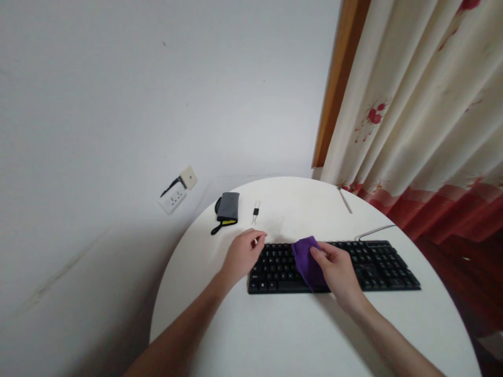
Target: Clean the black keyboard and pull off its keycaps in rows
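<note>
A black keyboard (283, 269) lies on the round white table. My right hand (338, 269) pinches a purple cloth (308, 259) between thumb and fingers, and the cloth drapes over the middle keys. At the keyboard's upper left corner is my left hand (244, 252), its fingers curled inward. Nothing shows between the visible fingertips of that hand. It covers the corner from view, and whether it presses on the keyboard I cannot tell.
Beyond my left hand lie a grey pouch (228, 206) with a black loop and a small black-and-metal clip-like item (256, 211). A thin pale stick (345, 200) lies near the table's far right edge. A cable (375, 231) runs off the keyboard. Wall and curtain (377, 131) stand behind.
</note>
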A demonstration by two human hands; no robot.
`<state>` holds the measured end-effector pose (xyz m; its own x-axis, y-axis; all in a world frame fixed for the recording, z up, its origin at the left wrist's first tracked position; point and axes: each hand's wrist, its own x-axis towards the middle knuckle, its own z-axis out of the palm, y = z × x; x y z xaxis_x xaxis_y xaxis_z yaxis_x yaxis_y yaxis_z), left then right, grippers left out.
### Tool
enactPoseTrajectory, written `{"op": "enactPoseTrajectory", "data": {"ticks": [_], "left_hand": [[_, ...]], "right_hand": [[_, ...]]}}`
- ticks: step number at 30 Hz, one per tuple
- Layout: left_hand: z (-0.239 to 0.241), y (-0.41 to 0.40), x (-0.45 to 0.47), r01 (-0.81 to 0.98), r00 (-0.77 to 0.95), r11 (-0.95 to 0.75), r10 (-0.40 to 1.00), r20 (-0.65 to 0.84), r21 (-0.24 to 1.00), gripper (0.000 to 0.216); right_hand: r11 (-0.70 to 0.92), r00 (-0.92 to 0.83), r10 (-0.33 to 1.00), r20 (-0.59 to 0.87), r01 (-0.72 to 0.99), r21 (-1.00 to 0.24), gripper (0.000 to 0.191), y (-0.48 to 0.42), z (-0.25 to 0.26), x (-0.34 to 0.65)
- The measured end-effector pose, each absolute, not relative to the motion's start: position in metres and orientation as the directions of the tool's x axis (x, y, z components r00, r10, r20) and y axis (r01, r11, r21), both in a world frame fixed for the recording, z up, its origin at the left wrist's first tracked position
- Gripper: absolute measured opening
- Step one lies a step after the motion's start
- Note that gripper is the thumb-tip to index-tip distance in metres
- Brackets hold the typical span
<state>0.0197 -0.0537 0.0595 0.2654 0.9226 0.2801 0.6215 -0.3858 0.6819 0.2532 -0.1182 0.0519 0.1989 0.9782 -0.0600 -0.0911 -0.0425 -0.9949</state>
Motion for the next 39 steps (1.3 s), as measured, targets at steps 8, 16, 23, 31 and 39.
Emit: {"op": "enactPoseTrajectory", "data": {"ticks": [8,16,23,31,39], "left_hand": [[0.035,-0.022,-0.001,0.695,0.369,-0.319,0.927,0.061,0.644,0.033],[0.028,-0.036,0.022,0.487,0.535,-0.307,0.845,0.0,0.818,0.041],[0.026,-0.048,0.035,0.333,0.614,-0.117,0.78,-0.12,0.936,0.042],[0.023,-0.028,0.015,0.297,0.689,-0.058,0.705,-0.172,0.953,0.031],[0.02,-0.028,0.014,0.342,0.691,-0.151,0.709,-0.14,0.927,0.027]], "right_hand": [[-0.053,0.33,0.941,-0.072,-0.065,-0.996,0.049,-0.106,0.055,0.284],[0.1,0.328,0.922,0.205,0.31,-0.945,0.034,-0.1,0.055,0.3],[0.119,0.273,0.919,0.285,0.497,-0.86,0.03,-0.105,0.051,0.288],[0.401,-0.074,0.84,0.538,0.752,-0.523,0.03,-0.118,0.034,0.24],[0.638,-0.495,0.761,0.419,0.685,-0.352,0.032,-0.123,0.032,0.211]]}}
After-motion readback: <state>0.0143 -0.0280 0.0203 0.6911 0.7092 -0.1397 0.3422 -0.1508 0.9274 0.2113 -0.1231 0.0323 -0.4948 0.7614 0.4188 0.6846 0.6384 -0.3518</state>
